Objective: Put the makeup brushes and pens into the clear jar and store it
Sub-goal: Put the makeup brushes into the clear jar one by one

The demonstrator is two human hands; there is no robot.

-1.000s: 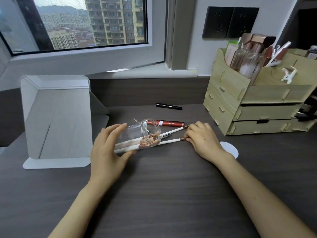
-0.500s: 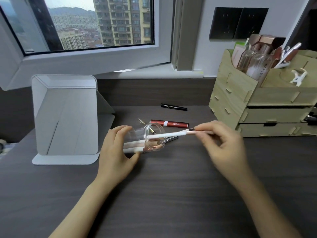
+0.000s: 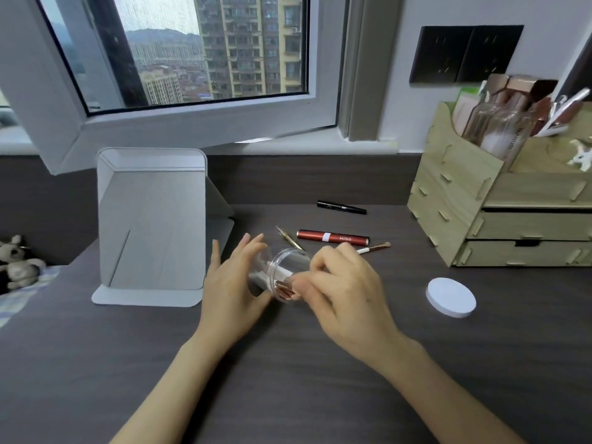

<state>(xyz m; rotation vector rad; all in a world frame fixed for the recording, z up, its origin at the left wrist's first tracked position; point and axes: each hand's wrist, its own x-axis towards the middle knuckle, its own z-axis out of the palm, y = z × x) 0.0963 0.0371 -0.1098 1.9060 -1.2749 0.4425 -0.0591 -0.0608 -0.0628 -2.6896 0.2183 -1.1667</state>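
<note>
Broadly, the dark bench (image 3: 320, 379) carries everything; at its right stands a wooden organiser (image 3: 499, 219) already full of bottles, probably where the jar belongs in the end, and at its left a folding white mirror stand (image 3: 150, 225). Near the middle the clear jar (image 3: 282, 277) lies tipped on its side, mouth toward the right; the left hand (image 3: 234, 290) cups its base with a wide, curved grip, while the right hand (image 3: 346, 293) pinches its fingers narrowly at the mouth, seemingly feeding white-handled brushes (image 3: 283, 287) inside; exactly what those fingers hold I cannot tell. A white round lid (image 3: 451, 297) lies well apart to the right. Still loose behind the jar: a red pen (image 3: 333, 237), a black pen (image 3: 341, 207) farther back, a small rose-gold brush (image 3: 374, 248) just beside the right hand, and a thin gold tool (image 3: 290, 239). So the filling looks roughly half done; those pieces, the lid and the storing remain.
</note>
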